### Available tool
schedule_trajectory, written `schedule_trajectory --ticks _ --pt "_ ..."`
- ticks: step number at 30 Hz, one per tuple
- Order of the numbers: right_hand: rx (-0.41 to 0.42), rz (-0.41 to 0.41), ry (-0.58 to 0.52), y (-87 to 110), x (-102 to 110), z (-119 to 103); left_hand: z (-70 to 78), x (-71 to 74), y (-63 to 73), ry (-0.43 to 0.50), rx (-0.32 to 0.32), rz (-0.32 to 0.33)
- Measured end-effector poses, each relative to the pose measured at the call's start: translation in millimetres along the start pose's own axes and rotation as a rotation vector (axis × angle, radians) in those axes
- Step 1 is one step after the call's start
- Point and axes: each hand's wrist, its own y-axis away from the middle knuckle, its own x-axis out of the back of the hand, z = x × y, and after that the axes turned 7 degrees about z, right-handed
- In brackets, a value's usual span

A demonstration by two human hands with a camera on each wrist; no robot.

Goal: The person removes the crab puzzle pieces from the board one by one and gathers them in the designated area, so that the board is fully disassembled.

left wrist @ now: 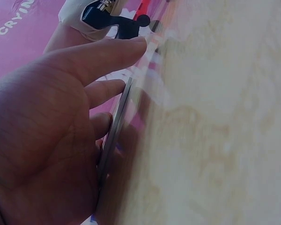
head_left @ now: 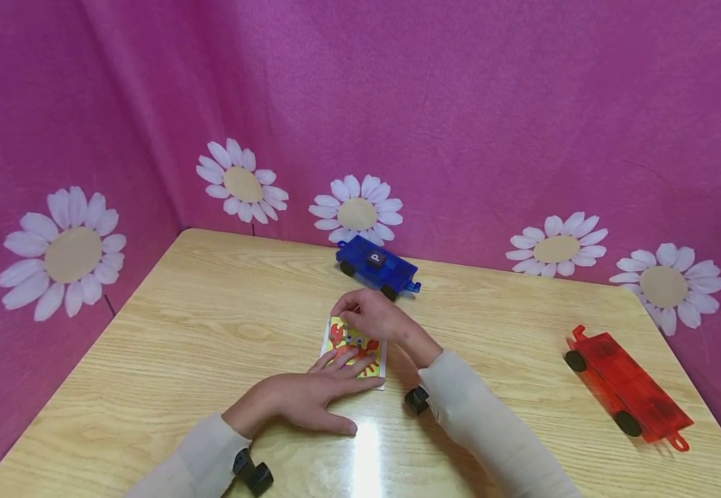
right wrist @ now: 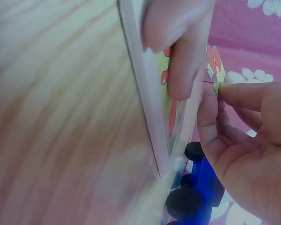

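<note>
A small crab picture board (head_left: 356,341), red on yellow with a white border, lies near the middle of the table. My left hand (head_left: 311,400) rests on its lower part with fingers spread and straight. At the board's top left edge my right hand (head_left: 376,317) pinches a thin piece (right wrist: 216,62) with yellow and red print between thumb and forefinger. That piece stands tilted up from the board in the right wrist view; whether it is wholly loose cannot be told. In the left wrist view the board's thin edge (left wrist: 114,131) shows beside my left fingers.
Just behind my right hand stands a blue toy wagon (head_left: 376,266) bearing a dark block marked P. A red toy wagon (head_left: 628,387) sits at the right side of the wooden table (head_left: 211,311). Pink cloth (head_left: 460,124) with white flowers hangs behind.
</note>
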Motion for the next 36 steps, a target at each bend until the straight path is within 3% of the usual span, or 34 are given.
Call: schedule_trajectory --ticks 13,21,36 --pt "-0.026 0.042 0.016 19.3 20.9 8.0 0.1 -0.6 -0.7 -0.029 -0.011 0.008" --pt "-0.054 0.077 0.063 38.9 47.1 28.2 0.5 0.1 -0.3 -0.036 -0.028 0.017" --pt "-0.08 0.039 0.081 73.9 79.4 69.0 0.5 -0.6 -0.4 -0.046 -0.039 0.031"
